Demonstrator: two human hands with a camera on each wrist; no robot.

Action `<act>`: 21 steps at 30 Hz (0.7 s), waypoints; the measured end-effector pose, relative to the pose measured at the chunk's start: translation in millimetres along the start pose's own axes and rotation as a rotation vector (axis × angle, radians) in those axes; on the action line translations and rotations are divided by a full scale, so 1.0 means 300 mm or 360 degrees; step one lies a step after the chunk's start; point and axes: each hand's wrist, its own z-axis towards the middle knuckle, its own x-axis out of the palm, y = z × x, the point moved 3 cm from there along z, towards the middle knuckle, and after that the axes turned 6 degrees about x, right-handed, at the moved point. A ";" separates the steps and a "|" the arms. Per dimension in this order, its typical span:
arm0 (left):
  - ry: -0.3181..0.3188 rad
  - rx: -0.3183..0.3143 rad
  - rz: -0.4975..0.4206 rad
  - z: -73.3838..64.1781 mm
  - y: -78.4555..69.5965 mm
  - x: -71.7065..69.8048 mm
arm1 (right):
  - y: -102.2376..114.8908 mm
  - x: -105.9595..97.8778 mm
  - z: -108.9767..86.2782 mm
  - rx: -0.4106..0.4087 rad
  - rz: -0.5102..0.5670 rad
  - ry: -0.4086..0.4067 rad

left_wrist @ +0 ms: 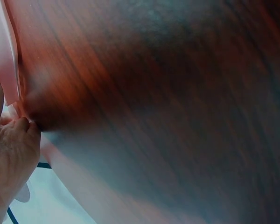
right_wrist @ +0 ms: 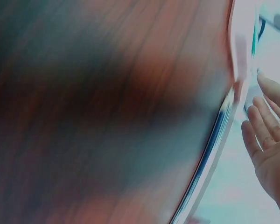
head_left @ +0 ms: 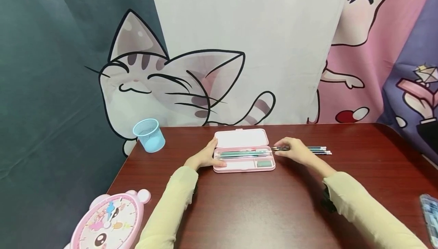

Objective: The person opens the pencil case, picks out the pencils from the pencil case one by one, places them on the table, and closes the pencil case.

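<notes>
A pink pencil case (head_left: 244, 169) lies on the table with its lid (head_left: 242, 138) folded back. Inside are several pencils (head_left: 244, 153) in the long compartment and a grey-green eraser (head_left: 264, 164) at the front right. My left hand (head_left: 204, 155) holds the case's left end, thumb over the front corner and fingers along the side. At the other end my right hand (head_left: 293, 150) hovers over several loose pencils (head_left: 319, 150), tips toward the case. In the right wrist view its fingers (right_wrist: 266, 126) look loosely extended, apart from the pencils on the table.
A blue mesh cup (head_left: 149, 135) stands at the table's back left corner. A pink clock (head_left: 108, 223) is at the front left. Part of a clear box (head_left: 429, 218) shows at the right edge. Behind the brown table (head_left: 260, 207) hangs a cartoon curtain (head_left: 280, 32).
</notes>
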 end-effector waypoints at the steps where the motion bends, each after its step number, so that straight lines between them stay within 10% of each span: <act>1: 0.0001 0.0003 0.0008 0.000 0.000 0.000 | 0.020 0.017 0.011 -0.0021 0.0021 0.0019; 12: 0.0019 0.0021 0.0011 0.001 -0.015 0.007 | 0.105 0.112 0.066 -0.0134 -0.0115 0.0247; 21: 0.0013 0.0002 0.0029 -0.001 0.001 0.000 | 0.098 0.102 0.075 -0.0234 -0.0144 0.0070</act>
